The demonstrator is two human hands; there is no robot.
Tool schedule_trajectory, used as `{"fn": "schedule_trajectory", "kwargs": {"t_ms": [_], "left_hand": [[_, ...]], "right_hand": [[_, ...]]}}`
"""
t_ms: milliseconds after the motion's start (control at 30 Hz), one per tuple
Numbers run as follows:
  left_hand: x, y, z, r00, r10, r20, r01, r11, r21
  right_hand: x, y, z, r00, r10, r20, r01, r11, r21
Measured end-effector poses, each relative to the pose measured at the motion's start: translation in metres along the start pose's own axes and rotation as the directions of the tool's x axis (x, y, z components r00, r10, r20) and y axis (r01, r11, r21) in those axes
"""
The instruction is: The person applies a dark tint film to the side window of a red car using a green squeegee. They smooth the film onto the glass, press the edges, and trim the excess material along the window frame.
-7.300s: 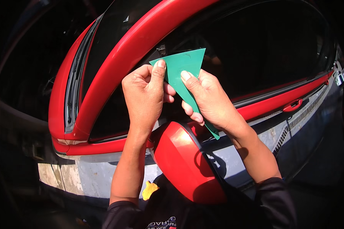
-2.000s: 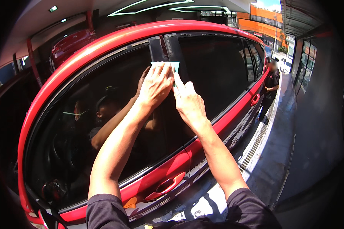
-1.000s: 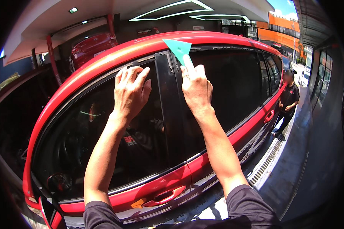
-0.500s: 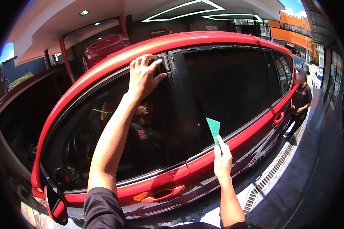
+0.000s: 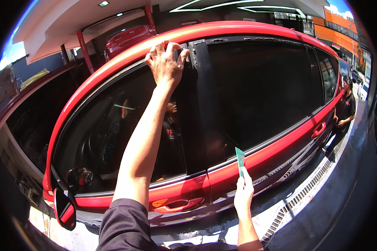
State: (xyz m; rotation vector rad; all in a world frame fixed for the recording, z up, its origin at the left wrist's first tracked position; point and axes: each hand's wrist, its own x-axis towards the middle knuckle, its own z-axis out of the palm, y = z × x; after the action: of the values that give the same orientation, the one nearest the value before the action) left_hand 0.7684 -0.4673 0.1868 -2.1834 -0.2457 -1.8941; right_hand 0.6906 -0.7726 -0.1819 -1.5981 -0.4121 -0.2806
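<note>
While the left hand (image 5: 166, 67) is holding its fingers apart by the red roof (image 5: 238, 28), the green scraper (image 5: 240, 157) is pointing long-ways up from the right hand (image 5: 244, 196) – which is pinching it.

I have on a dark shirt (image 5: 201, 247), and its left sleeve (image 5: 125, 222) is short, loose and a bit purple. It has a red mark (image 5: 170, 133) in front (I see it mirrored back). My left hand (image 5: 166, 65) and right hand (image 5: 243, 195) are bare.
</note>
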Motion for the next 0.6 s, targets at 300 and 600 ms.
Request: {"fn": "schedule_trajectory", "kwargs": {"t_ms": [300, 600], "left_hand": [[-0.319, 0.019, -0.216, 0.947, 0.016, 0.320, 0.080, 0.955, -0.284], [-0.482, 0.052, -0.278, 0.560, -0.132, 0.818, 0.247, 0.969, -0.013]], "right_hand": [[-0.032, 0.019, -0.054, 0.945, 0.293, 0.141, -0.325, 0.868, 0.374], [-0.057, 0.039, -0.064, 0.928, 0.146, 0.343, -0.246, 0.931, 0.269]]}}
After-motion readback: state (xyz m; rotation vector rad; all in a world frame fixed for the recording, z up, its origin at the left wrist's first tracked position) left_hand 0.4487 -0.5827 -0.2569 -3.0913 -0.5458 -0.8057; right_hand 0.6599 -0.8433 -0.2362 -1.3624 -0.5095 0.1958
